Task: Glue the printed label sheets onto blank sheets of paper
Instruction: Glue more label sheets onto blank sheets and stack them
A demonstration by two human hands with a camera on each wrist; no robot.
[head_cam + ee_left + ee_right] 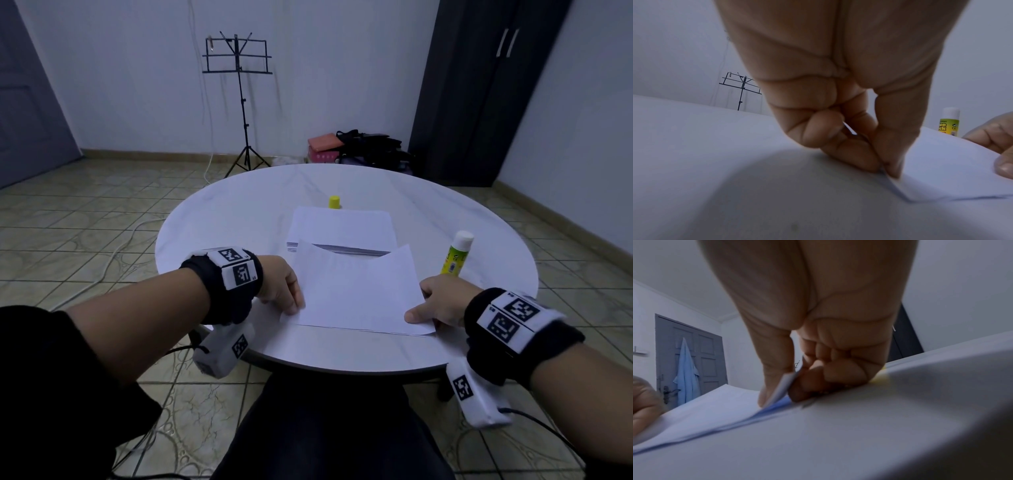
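Note:
A white sheet of paper (356,291) is held over the near part of the round white table (239,212), its far edge curling up. My left hand (287,294) pinches its left edge between thumb and fingers (890,167). My right hand (431,308) pinches its right near corner, the thumb lying on top (772,391). Another sheet edge (394,331) shows just beneath it on the table. Behind lies a stack of sheets (342,229). An uncapped glue stick (457,253) stands to the right, its yellow cap (334,202) beyond the stack.
A black music stand (239,85) stands on the tiled floor behind the table. Bags and boxes (356,147) lie beside a dark wardrobe (479,89) at the back right. A cable (113,253) runs over the floor at the left. My lap is under the table's near edge.

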